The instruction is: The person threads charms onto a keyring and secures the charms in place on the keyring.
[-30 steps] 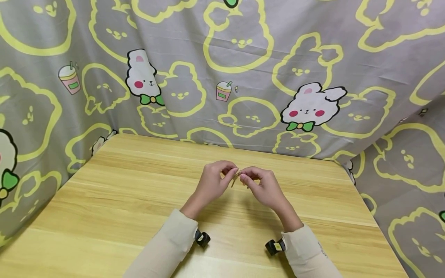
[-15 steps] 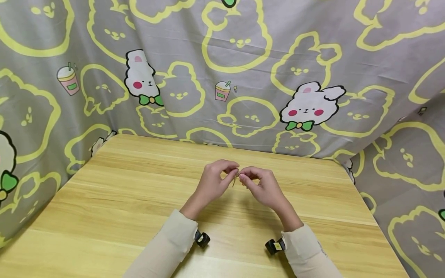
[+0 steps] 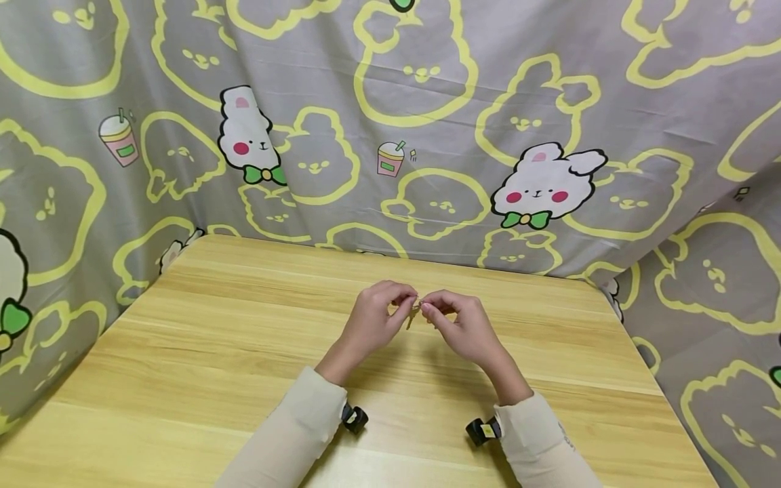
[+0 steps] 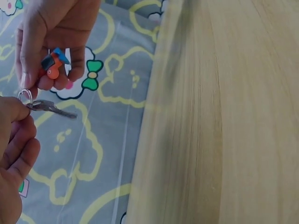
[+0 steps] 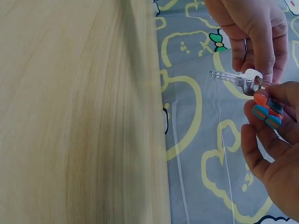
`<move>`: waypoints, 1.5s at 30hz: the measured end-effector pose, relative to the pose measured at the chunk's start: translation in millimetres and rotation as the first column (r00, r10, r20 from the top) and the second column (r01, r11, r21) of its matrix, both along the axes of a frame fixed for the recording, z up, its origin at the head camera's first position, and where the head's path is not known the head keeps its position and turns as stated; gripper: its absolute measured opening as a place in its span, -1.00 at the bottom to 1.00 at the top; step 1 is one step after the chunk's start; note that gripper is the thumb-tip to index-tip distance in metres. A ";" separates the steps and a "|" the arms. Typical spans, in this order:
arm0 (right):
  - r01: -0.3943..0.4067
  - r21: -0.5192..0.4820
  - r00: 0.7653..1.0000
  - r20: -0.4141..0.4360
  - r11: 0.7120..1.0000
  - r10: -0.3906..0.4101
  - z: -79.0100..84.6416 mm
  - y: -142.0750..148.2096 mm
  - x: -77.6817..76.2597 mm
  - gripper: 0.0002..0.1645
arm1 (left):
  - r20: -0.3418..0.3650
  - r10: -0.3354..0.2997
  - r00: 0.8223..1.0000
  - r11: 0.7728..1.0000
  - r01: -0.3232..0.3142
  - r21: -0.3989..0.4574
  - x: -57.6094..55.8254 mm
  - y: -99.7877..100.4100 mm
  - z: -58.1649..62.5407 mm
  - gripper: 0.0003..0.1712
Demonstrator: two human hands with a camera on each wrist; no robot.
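Above the table, my left hand (image 3: 376, 317) and right hand (image 3: 462, 327) meet fingertip to fingertip at a small metal key ring (image 4: 25, 96). The left hand pinches the ring between thumb and forefinger. From the ring hangs a key (image 5: 237, 80), its blade pointing away from the fingers; in the head view it dangles as a thin brownish shape. My right hand's thumb and forefinger pinch the ring's other side. An orange and blue charm (image 5: 267, 111) lies against its curled fingers, partly covered by them. The fingertips hide part of the ring.
The wood-grain table (image 3: 213, 379) spreads beneath both hands. A grey curtain (image 3: 342, 81) with yellow outlines and rabbit prints stands behind and at both sides. Small black cameras (image 3: 355, 419) are strapped at both wrists.
Both hands stay in nearly the same place, with small fingertip movements at the ring. The dangling key shifts and turns slightly.
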State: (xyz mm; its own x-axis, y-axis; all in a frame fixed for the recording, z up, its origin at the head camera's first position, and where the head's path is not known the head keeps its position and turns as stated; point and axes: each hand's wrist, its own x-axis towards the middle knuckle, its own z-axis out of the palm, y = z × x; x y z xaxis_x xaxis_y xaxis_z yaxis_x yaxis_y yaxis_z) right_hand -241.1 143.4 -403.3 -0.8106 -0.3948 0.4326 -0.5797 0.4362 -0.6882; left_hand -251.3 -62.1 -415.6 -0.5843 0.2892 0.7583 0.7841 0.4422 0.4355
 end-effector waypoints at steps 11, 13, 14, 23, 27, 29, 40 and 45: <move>0.016 0.071 0.998 -0.057 0.997 -0.012 -1.3 -2.3 0.2 -0.85 | 0.023 0.055 0.998 0.998 -0.056 0.013 1.6 0.9 1.5 -0.92; 0.016 0.088 0.997 -0.072 0.996 -0.010 -1.8 -2.6 -0.1 -0.86 | 0.027 0.060 0.998 0.998 -0.061 0.026 1.1 0.6 1.3 -0.92; 0.015 0.091 0.997 -0.072 0.996 -0.009 -2.0 -2.6 -0.1 -0.86 | 0.032 0.060 0.998 0.998 -0.061 0.029 0.9 0.5 1.3 -0.92; 0.001 0.110 0.999 0.051 0.994 -0.007 -3.9 1.2 1.1 -0.86 | 0.155 0.019 0.988 0.999 -0.026 0.042 0.9 2.0 0.8 -0.91; -0.041 0.141 0.991 0.130 0.989 0.022 -6.2 3.6 -1.0 -0.88 | 0.279 0.002 0.960 1.000 -0.007 0.020 0.9 2.1 0.3 -0.90; -0.070 0.160 0.986 0.164 0.985 0.044 -7.4 5.4 -2.6 -0.87 | 0.345 -0.007 0.939 1.000 0.006 0.003 0.4 2.0 0.0 -0.90; -0.232 0.257 0.908 0.403 0.938 0.114 -16.0 15.7 -8.6 -0.88 | 0.617 0.036 0.786 0.992 0.049 -0.119 -3.0 -0.2 -15.0 -0.90; -0.258 0.277 0.899 0.421 0.926 0.125 -17.1 15.6 -9.0 -0.89 | 0.633 0.116 0.766 0.990 -0.034 -0.140 -6.9 -5.2 -25.3 -0.89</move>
State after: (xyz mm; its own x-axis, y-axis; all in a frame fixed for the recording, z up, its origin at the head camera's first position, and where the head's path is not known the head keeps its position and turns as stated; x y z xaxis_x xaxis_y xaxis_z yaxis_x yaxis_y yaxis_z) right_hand -250.1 159.1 -420.4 -0.7799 -0.6211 -0.0768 -0.3893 0.5776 -0.7176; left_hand -258.1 -67.2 -440.9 -0.9442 0.2837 0.1675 0.3058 0.5657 0.7658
